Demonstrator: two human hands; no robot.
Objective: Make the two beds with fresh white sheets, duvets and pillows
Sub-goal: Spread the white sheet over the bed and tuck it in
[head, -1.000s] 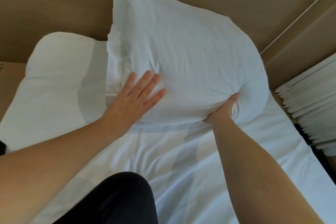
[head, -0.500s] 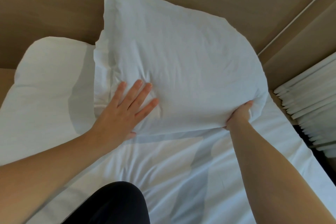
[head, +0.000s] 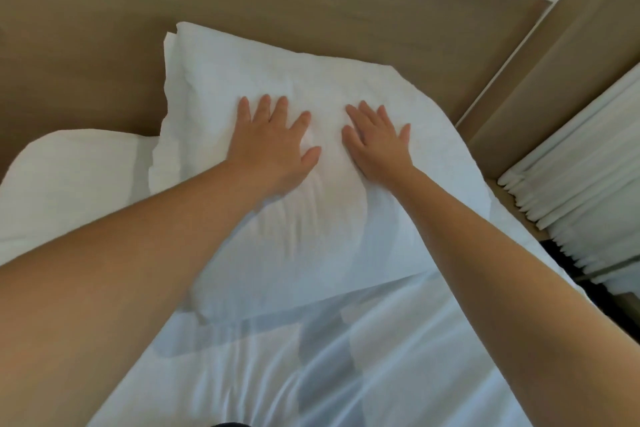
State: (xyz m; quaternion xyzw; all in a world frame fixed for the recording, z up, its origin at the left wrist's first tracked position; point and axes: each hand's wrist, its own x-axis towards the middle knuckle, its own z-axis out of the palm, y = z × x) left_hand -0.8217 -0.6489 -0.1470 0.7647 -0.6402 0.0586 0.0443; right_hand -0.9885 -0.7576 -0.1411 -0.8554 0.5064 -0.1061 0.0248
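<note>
White sheet [head: 346, 374], 6 o'clock: wrinkled. Pillow [head: 311, 236], centre: lies on sheet. Left hand [head: 273, 139], right hand [head: 377, 142]: fingers spread, palms pressed flat on pillow, side by side. Second pillow [head: 69, 184], 9 o'clock. Headboard [head: 277, 3], 12 o'clock.

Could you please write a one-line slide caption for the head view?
Left hand and right hand press flat on a white pillow at the headboard.

Behind the pillow [head: 311, 236] the headboard [head: 311, 10] blocks passage; a second pillow [head: 69, 177] crowds its left, panel [head: 554, 55] and curtain [head: 588, 177] its right. The sheet [head: 363, 374] before it gives room.
</note>
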